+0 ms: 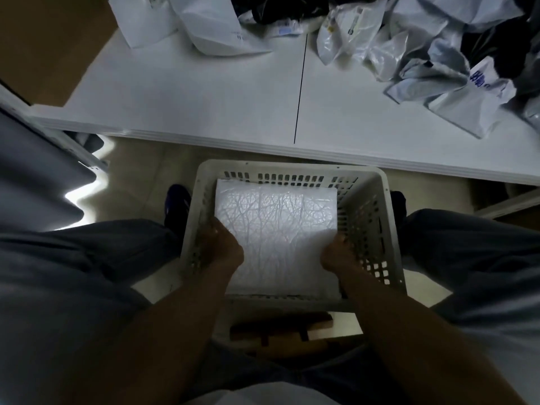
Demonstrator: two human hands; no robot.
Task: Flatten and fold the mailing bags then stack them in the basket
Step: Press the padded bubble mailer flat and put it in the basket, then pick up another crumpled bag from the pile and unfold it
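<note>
A white slotted basket (pixel 292 168) stands on the floor between my knees. Inside it lies a folded, wrinkled white mailing bag (pixel 277 223), flat and filling most of the bottom. My left hand (pixel 220 247) is down in the basket at the bag's left edge, fingers curled against it. My right hand (pixel 336 252) is at the bag's right edge, its fingers tucked down beside the basket wall. Whether the fingers pinch the bag or only press it is not clear. Crumpled white and grey mailing bags (pixel 432 54) lie on the table beyond.
The white table (pixel 233 97) runs across the top, with more bags (pixel 204 24) at its far left and dark bags among the heap on the right. Its front edge overhangs just beyond the basket. A wooden stool part (pixel 280 325) shows below the basket.
</note>
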